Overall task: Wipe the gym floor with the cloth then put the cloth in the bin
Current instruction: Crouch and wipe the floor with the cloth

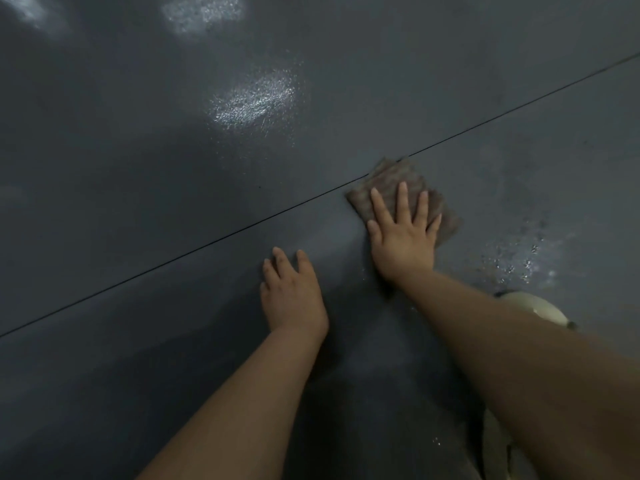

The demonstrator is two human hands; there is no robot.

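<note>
Across the dark grey gym floor [145,174] a thin seam [207,241] runs diagonally, low at left and high at right, with pale glare patches on the glossy surface above it. Left of centre, the left hand [292,292] rests flat on the floor, fingers relaxed, holding nothing. Just right, the right hand [403,233] presses spread fingers on the brownish folded cloth [394,178], which lies over the seam. Farther right, wet speckles glint beside a pale rounded object [536,306].

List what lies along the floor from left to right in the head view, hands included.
left hand flat on the floor → right hand pressing the brown cloth → pale rounded object, unidentifiable.
</note>
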